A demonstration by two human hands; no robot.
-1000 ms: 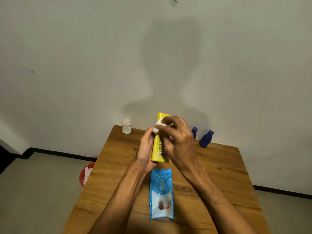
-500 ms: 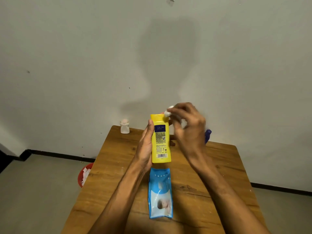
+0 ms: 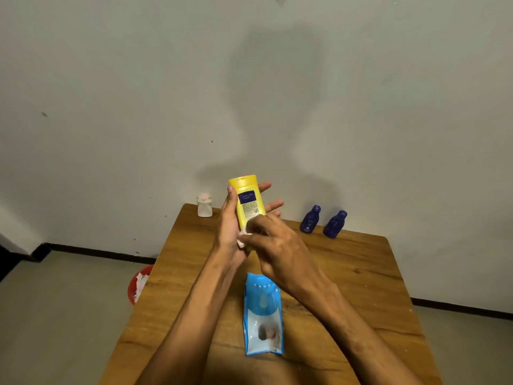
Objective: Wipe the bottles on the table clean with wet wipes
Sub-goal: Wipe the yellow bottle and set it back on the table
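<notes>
Currently the left hand (image 3: 229, 232) holds the yellow bottle (image 3: 247, 201) cap-up above the worktop (image 3: 361, 273), its grip closed round the body. The right hand (image 3: 280, 251) pinches a white wet wipe (image 3: 244, 237) against the bottle's lower part. Below lies the blue wipes pack (image 3: 262, 315). Two blue bottles (image 3: 310, 219) stand at the far edge, and a small white bottle (image 3: 204, 205) at the far left corner.

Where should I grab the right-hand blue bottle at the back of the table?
Probably around the wide lower body of the right blue bottle, coming from the right: it stands on its base, its neck narrows, and the second blue bottle stands close on its left.
</notes>
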